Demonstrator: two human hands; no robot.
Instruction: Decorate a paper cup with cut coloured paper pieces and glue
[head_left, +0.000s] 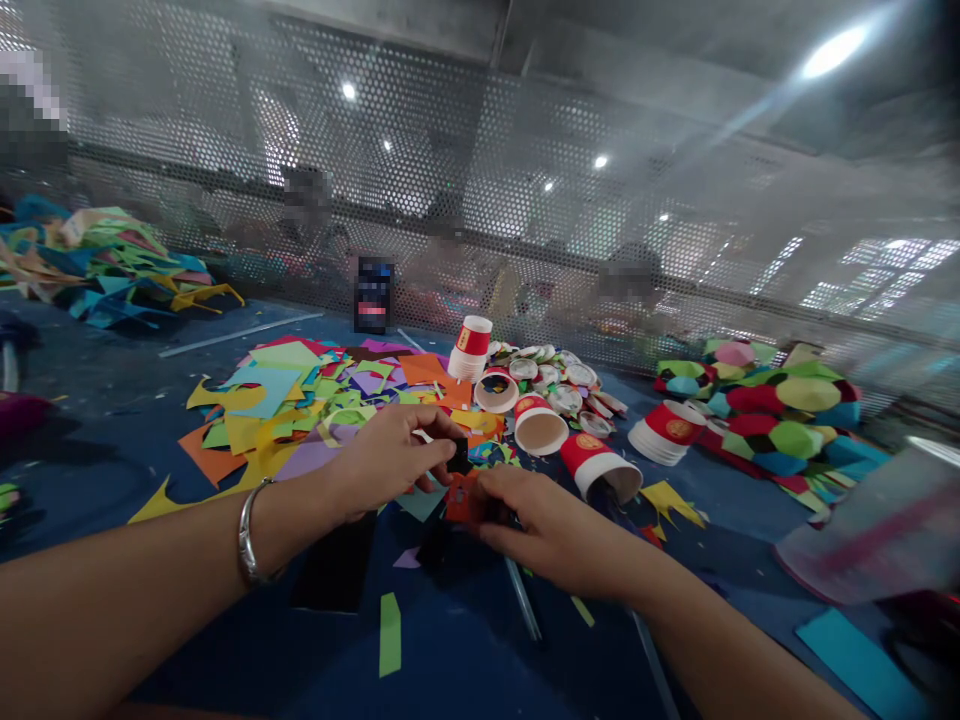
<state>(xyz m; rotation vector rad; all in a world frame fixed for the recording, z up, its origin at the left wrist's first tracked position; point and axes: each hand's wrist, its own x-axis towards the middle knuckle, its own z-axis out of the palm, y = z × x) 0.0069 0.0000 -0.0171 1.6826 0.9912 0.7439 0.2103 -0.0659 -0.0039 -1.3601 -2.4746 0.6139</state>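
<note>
My left hand point(394, 455), with a silver bangle on its wrist, is closed, thumb and forefinger pinching a small black piece of paper point(458, 457). Just to its right, my right hand point(529, 515) has its fingers curled at the edge of a small orange piece of paper point(457, 498), which carries a dark mark. The fingers partly hide that piece. Below the left hand lies a larger black sheet point(334, 565) on the blue table point(465, 665). A heap of colored paper scraps point(307, 395) spreads just beyond both hands.
Several red-and-white paper cups point(540, 427) lie or stand beyond my right hand, beside a pile of round pieces point(574, 380). A translucent container point(874, 520) and patchwork paper shapes point(787, 400) are at right. Paper cutouts point(112, 260) lie far left. A perforated screen point(420, 150) borders the table.
</note>
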